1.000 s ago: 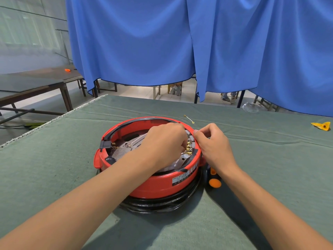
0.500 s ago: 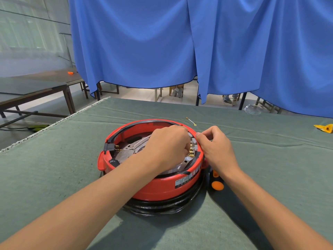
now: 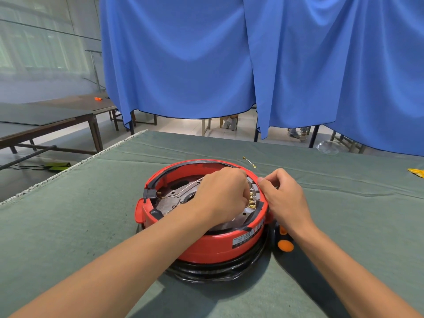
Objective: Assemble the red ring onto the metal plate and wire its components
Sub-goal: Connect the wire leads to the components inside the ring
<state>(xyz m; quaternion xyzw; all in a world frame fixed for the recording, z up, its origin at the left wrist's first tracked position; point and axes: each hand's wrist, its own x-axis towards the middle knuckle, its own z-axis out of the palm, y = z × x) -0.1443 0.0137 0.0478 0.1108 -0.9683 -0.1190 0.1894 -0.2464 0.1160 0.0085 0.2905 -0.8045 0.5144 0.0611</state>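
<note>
A red ring [image 3: 213,246] sits around a metal plate [image 3: 171,201] on the green cloth, with a black coil under it. My left hand [image 3: 221,195] reaches inside the ring at its right side, fingers curled down by a row of brass terminals [image 3: 252,199]; what it pinches is hidden. My right hand [image 3: 284,198] rests on the ring's right rim, thumb and fingers pinched together on something small near the terminals. A thin wire [image 3: 190,187] runs across the plate from under my left hand.
A loose wire with brass lugs [image 3: 249,162] lies on the cloth behind the ring. A black and orange tool [image 3: 283,243] lies right of the ring under my right wrist. A yellow object [image 3: 416,172] lies at the far right. Blue curtains hang behind the table.
Both hands stay at the terminals on the ring's right side with only slight finger shifts. The camera view has tilted upward a little.
</note>
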